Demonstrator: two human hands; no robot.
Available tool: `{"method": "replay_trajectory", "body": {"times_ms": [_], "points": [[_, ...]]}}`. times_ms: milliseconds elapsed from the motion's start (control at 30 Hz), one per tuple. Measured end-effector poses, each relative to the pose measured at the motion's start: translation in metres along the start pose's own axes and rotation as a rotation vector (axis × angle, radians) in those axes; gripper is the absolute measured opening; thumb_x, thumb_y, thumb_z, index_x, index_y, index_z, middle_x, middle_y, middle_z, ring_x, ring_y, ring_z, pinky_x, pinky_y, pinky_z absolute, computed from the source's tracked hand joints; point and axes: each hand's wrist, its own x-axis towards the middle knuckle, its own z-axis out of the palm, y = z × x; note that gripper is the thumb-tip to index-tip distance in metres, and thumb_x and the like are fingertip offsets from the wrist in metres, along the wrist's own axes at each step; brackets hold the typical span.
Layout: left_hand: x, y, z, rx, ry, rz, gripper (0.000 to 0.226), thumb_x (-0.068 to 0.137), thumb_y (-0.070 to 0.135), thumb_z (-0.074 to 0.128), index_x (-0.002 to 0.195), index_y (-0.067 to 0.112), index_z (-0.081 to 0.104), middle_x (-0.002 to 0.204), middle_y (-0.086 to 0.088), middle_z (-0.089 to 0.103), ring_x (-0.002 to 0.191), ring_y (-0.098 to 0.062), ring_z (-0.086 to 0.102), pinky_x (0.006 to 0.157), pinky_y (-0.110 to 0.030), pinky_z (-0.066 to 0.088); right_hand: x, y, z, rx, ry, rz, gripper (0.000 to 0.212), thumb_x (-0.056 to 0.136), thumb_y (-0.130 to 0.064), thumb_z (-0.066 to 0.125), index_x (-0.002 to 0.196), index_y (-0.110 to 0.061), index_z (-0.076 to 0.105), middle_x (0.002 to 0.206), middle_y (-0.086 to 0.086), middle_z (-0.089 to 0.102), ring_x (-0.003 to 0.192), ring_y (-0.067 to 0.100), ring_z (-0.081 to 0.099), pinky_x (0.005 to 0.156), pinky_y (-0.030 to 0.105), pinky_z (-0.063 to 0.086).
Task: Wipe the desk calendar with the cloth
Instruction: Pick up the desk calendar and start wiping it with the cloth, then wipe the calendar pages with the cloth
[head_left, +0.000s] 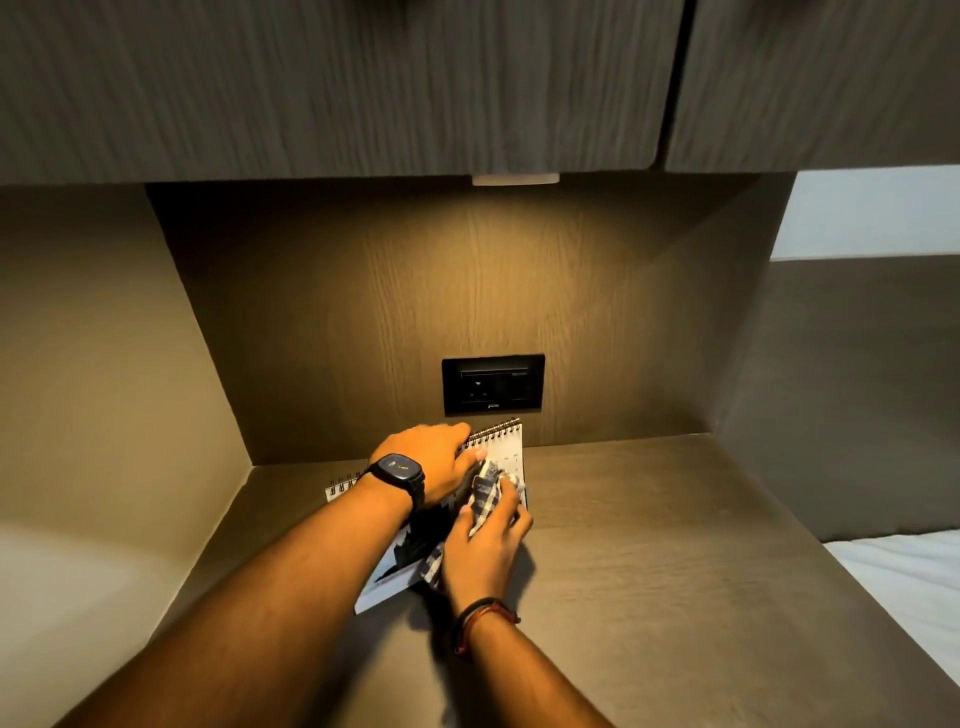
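A spiral-bound desk calendar (503, 448) stands on the brown wooden desk (649, 545), close to the back panel. My left hand (434, 460), with a dark watch on its wrist, grips the calendar's top left edge by the spiral. My right hand (485, 543) presses a blue-and-white checked cloth (485, 496) against the calendar's front page. The cloth's tail hangs down past my palm. Most of the lower page is hidden by my hands.
A second spiral-bound pad (340, 486) lies behind my left wrist. A printed card or booklet (387, 577) lies flat under my arms. A black wall socket (492, 384) sits just above the calendar. Overhead cabinets hang above, and a white bed (904, 587) borders the desk's right side.
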Motion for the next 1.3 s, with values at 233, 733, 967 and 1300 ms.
{"method": "replay_trajectory", "body": {"times_ms": [233, 733, 967, 1300], "points": [[0.002, -0.004, 0.007, 0.132, 0.045, 0.047, 0.062, 0.089, 0.064, 0.023, 0.128, 0.02, 0.044, 0.156, -0.003, 0.018, 0.142, -0.027, 0.007, 0.112, -0.051, 0.019, 0.015, -0.003, -0.005, 0.03, 0.038, 0.05, 0.052, 0.089, -0.003, 0.052, 0.136, -0.018, 0.038, 0.14, 0.017, 0.033, 0.118, 0.034, 0.052, 0.09, 0.042, 0.054], [0.002, -0.005, 0.009, 0.068, 0.049, 0.04, 0.054, 0.094, 0.053, 0.024, 0.133, 0.02, 0.042, 0.15, -0.003, 0.033, 0.141, -0.026, 0.01, 0.111, -0.047, 0.019, -0.019, 0.015, 0.01, -0.071, -0.039, -0.049, 0.051, 0.083, 0.006, 0.048, 0.127, -0.019, 0.048, 0.14, 0.01, 0.038, 0.119, 0.028, 0.053, 0.094, 0.038, 0.054], [0.002, -0.005, 0.008, 0.072, 0.029, 0.039, 0.05, 0.096, 0.048, 0.024, 0.135, 0.02, 0.04, 0.152, -0.003, 0.03, 0.142, -0.027, 0.009, 0.111, -0.047, 0.02, 0.005, -0.005, 0.004, 0.077, 0.076, 0.084, 0.046, 0.084, 0.006, 0.053, 0.125, -0.015, 0.051, 0.138, 0.015, 0.038, 0.117, 0.034, 0.053, 0.092, 0.036, 0.049], [0.003, -0.007, 0.009, 0.106, 0.037, 0.046, 0.049, 0.096, 0.049, 0.025, 0.133, 0.021, 0.041, 0.152, -0.003, 0.029, 0.141, -0.028, 0.009, 0.111, -0.047, 0.022, 0.011, 0.003, -0.009, 0.036, 0.055, 0.164, 0.045, 0.087, 0.002, 0.053, 0.127, -0.017, 0.051, 0.134, 0.015, 0.041, 0.116, 0.033, 0.054, 0.092, 0.036, 0.05]]}}
